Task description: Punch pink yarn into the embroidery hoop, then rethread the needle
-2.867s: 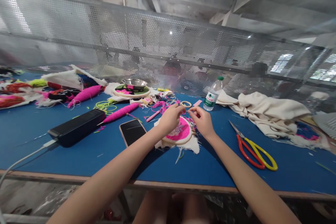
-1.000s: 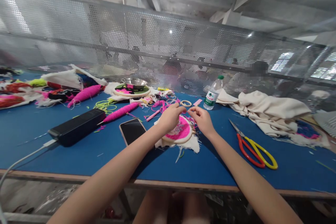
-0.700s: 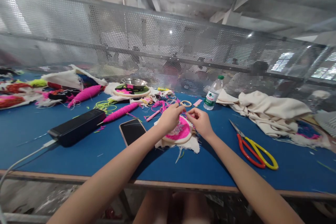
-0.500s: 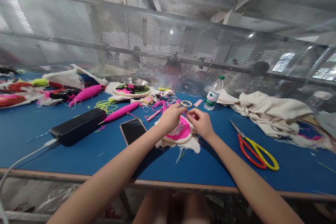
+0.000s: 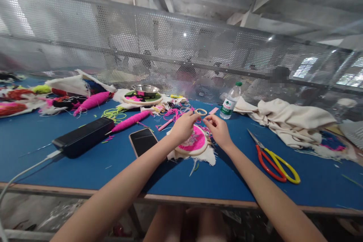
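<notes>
Both hands hover close together over the far edge of an embroidery hoop (image 5: 194, 141), which holds white cloth with a bright pink stitched patch. My left hand (image 5: 185, 125) has its fingers pinched together; whatever lies between the tips is too small to make out. Thumb and forefinger of my right hand (image 5: 218, 130) also meet in a pinch, just right of the left fingertips, and their contents cannot be made out. Loose pink yarn (image 5: 172, 113) is tangled behind the hands. A pink pen-like tool (image 5: 165, 124) lies left of the hoop.
Scissors (image 5: 273, 160) with red and yellow handles lie at right, before cream cloth (image 5: 286, 117). A water bottle (image 5: 229, 102) stands behind my right hand. At left are a phone (image 5: 143, 141), black power bank (image 5: 83, 136), pink yarn spindle (image 5: 130, 121) and second hoop (image 5: 141, 100) carrying a metal bowl (image 5: 146, 90).
My right hand's fingertips have shifted slightly, with a small gap now showing between the two hands. The hoop and the other objects stay in place.
</notes>
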Available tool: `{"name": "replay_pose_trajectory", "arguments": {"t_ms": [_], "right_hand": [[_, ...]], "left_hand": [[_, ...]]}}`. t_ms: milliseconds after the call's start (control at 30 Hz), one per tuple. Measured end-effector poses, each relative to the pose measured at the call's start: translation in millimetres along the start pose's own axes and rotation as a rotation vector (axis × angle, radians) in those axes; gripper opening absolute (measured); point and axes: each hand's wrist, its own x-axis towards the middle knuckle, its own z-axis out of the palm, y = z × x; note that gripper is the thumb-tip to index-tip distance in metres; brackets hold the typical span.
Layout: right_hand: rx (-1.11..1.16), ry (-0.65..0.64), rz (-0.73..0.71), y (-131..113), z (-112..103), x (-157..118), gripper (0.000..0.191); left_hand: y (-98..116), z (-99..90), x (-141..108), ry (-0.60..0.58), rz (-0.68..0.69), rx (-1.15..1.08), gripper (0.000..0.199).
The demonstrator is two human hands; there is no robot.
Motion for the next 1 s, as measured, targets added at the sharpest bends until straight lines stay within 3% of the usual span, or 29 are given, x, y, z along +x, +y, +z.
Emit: {"name": "replay_pose_trajectory", "arguments": {"t_ms": [367,567,1000], "right_hand": [[-0.069,-0.056,-0.077,-3.9,5.2,-6.4,0.017],[-0.075,0.024,-0.063,-0.3,1.9,-3.4,0.020],[-0.019,-0.030,-0.016,0.9,5.4,-3.1,0.021]], "left_hand": [[2.7,1.8,-2.8,-0.028,-0.018,0.002,0.038],[2.0,2.1,-2.1,-0.002,-0.027,-0.004,0.037],[2.5,0.6,-1.9,0.023,-0.042,-0.061,0.032]]}}
